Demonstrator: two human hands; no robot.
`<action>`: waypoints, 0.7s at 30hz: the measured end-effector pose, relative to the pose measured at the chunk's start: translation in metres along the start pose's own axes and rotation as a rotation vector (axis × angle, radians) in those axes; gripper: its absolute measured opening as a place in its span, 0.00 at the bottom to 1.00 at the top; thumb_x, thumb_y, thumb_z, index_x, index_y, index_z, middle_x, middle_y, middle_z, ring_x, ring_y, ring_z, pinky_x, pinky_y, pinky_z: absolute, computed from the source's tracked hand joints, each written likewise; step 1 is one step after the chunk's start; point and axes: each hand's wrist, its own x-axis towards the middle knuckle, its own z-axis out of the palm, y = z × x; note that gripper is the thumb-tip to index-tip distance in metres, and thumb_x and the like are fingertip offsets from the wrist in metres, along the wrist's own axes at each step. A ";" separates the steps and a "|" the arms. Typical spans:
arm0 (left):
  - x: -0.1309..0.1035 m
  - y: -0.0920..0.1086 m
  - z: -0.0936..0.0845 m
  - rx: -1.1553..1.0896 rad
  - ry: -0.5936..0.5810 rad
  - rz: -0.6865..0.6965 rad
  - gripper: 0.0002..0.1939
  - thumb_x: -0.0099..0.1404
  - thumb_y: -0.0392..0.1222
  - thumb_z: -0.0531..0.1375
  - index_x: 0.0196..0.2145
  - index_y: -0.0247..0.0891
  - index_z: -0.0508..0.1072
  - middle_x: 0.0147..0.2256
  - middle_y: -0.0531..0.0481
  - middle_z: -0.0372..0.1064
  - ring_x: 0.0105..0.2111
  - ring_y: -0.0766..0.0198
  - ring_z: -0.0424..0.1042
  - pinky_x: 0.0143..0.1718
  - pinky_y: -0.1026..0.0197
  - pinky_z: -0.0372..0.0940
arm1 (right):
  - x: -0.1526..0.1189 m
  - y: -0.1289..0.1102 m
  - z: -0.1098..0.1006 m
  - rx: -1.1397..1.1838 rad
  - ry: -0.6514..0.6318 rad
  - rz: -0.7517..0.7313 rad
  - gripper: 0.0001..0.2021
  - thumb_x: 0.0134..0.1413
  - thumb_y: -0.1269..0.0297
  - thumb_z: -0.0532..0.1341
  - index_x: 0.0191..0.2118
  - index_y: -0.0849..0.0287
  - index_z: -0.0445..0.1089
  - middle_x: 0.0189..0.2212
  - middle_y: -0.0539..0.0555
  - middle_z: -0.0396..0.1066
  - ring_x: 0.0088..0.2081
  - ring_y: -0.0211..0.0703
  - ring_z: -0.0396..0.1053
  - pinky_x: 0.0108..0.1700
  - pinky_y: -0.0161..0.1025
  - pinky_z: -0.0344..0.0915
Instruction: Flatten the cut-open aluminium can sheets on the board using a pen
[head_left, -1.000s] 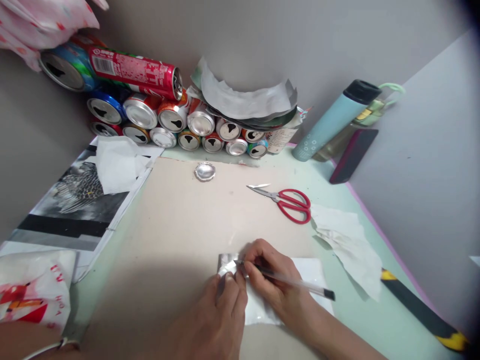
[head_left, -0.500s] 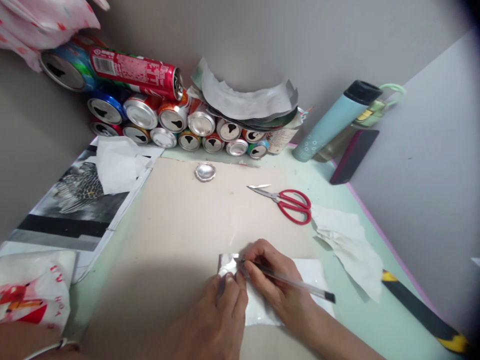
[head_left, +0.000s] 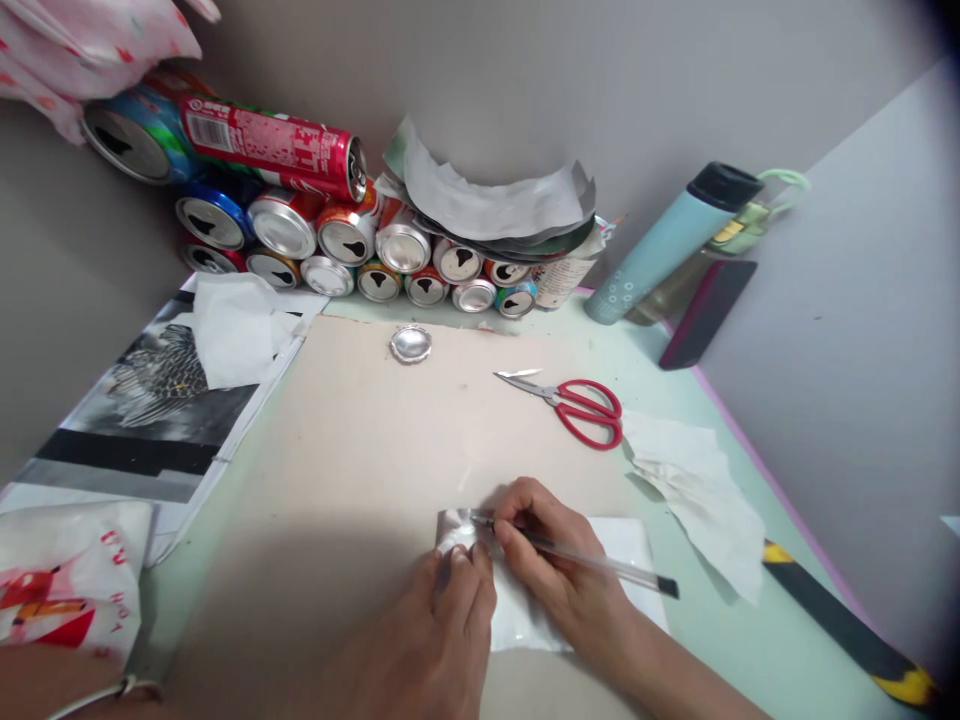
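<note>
My right hand [head_left: 559,560] is closed around a pen [head_left: 600,562] with a clear barrel and dark end cap. Its tip rests near the top edge of a small silvery metal sheet [head_left: 454,522]. Bent fingers of my left hand [head_left: 454,610] press down on that sheet just left of the pen, covering its lower part. Under both hands lies a white folded pad [head_left: 525,612], partly hidden by them.
Red-handled scissors [head_left: 589,412] and a round metal dish [head_left: 411,343] lie on the beige board [head_left: 360,430]. Drink cans [head_left: 345,240] are stacked behind, beside curved metal sheets [head_left: 495,205]. A blue bottle [head_left: 660,250], crumpled tissue [head_left: 701,490] and black-yellow knife [head_left: 840,620] line the right.
The pen's tip has shifted slightly and its rear end has moved a little right and up. My left hand stays almost still on the metal sheet.
</note>
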 end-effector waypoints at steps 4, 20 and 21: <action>-0.001 0.001 0.002 -0.015 0.030 0.007 0.24 0.70 0.39 0.54 0.60 0.24 0.72 0.56 0.33 0.71 0.50 0.51 0.71 0.56 0.51 0.60 | 0.002 -0.007 -0.001 -0.050 -0.024 0.014 0.08 0.69 0.63 0.55 0.35 0.55 0.64 0.31 0.50 0.66 0.32 0.41 0.63 0.34 0.38 0.61; 0.004 -0.001 -0.002 -0.005 0.037 -0.033 0.24 0.68 0.38 0.55 0.59 0.27 0.73 0.55 0.34 0.71 0.51 0.51 0.69 0.55 0.51 0.59 | 0.001 -0.003 0.000 -0.024 -0.015 -0.002 0.08 0.70 0.64 0.55 0.35 0.54 0.63 0.31 0.49 0.64 0.31 0.40 0.61 0.33 0.37 0.59; 0.003 0.000 -0.001 -0.007 0.051 -0.041 0.24 0.68 0.38 0.56 0.58 0.27 0.73 0.55 0.34 0.71 0.51 0.50 0.69 0.55 0.50 0.59 | 0.001 -0.005 0.000 -0.039 -0.022 -0.001 0.09 0.70 0.64 0.55 0.35 0.55 0.62 0.31 0.49 0.65 0.32 0.40 0.62 0.34 0.37 0.59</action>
